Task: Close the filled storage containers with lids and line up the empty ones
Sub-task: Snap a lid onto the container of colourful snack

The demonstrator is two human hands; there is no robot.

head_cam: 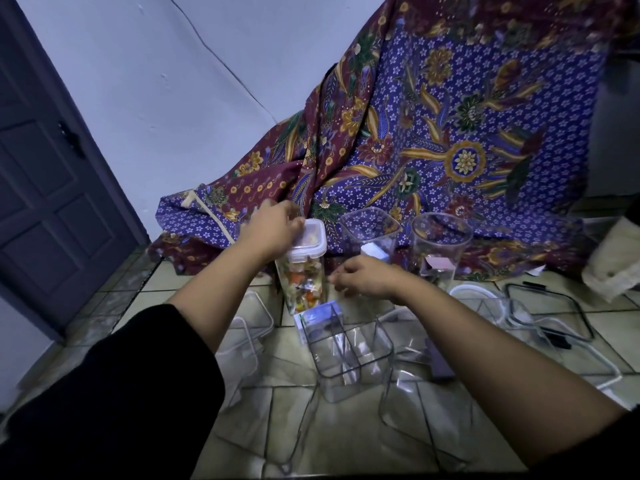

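Clear, rigid plastic makes up the tall square container (304,285), upright on glossy floor tiles (346,445) and packed with mixed colourful pieces. Its white-rimmed lid (310,242) sits on top, gripped by the left hand (273,230), fingers curled over the edge. At its 3 o'clock the right hand (367,280) hangs half curled and blurred; whether it touches or pinches anything cannot be told. Empty square (370,233) and round (440,247) tubs stand at 1 to 2 o'clock against patterned batik cloth (450,133). At 6 o'clock sits a divided clear box (349,355).
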